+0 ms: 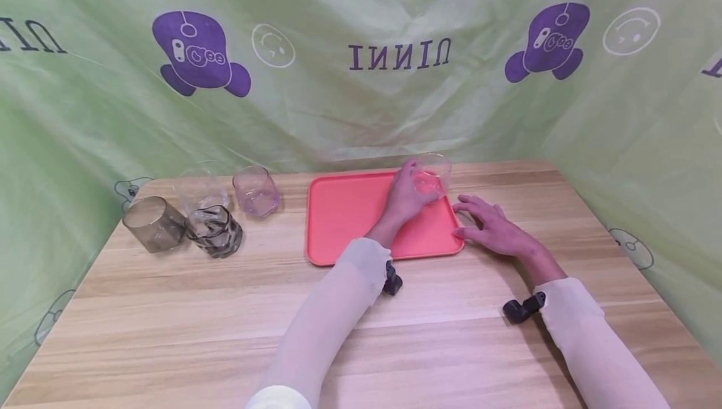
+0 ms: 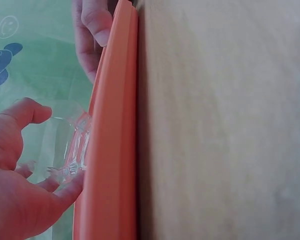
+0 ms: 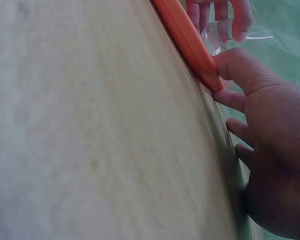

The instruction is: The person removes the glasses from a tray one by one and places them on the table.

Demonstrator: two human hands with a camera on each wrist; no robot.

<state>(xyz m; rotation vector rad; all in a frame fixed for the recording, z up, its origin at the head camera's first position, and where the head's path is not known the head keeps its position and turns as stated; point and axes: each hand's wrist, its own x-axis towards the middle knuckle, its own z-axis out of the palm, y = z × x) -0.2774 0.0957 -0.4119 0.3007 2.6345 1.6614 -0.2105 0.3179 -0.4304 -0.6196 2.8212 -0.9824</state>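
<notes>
A clear drinking glass [image 1: 432,177] stands at the back right corner of the red tray [image 1: 344,218]. My left hand [image 1: 407,193] reaches over the tray and holds this glass, with thumb and fingers curved round its wall. In the left wrist view the glass [image 2: 72,150] sits between the thumb and fingers, its base close to the tray's rim [image 2: 115,125]. At the tray's right edge, my right hand [image 1: 493,227] touches the rim with thumb and fingertips spread along it. The right wrist view shows its thumb by the tray's front corner [image 3: 210,75].
On the left of the wooden table [image 1: 186,327] stand a smoky grey glass [image 1: 155,224], a black-patterned glass [image 1: 215,232], a clear glass [image 1: 200,186] and a pale purple glass [image 1: 256,193]. A green printed curtain [image 1: 338,108] hangs behind and beside the table.
</notes>
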